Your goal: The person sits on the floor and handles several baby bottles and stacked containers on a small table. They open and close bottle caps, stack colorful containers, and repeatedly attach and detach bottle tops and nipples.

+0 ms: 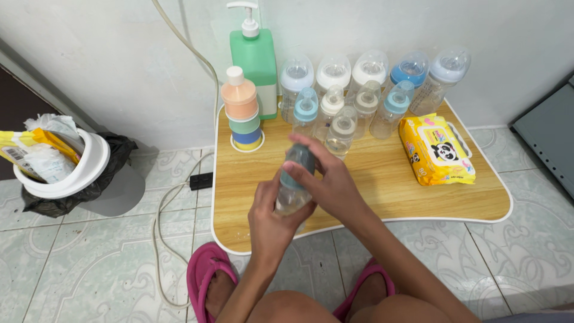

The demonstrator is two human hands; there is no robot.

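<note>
Over the near edge of a low wooden table [382, 197] I hold a clear baby bottle [291, 200]. My left hand [272, 224] grips its body from below. My right hand [329, 182] closes over its grey-blue cap at the top. Just beyond my hands stands a group of several more baby bottles [359, 96] with clear domed caps and white or blue collars, lined up along the back of the table.
A stacked pastel container tower [242, 110] and a green pump dispenser [257, 60] stand at the back left. A yellow wipes pack [436, 149] lies at the right. A bin [72, 167] with a black liner sits on the tiled floor at left, beside a cable [173, 197]. My feet wear pink slippers [206, 275].
</note>
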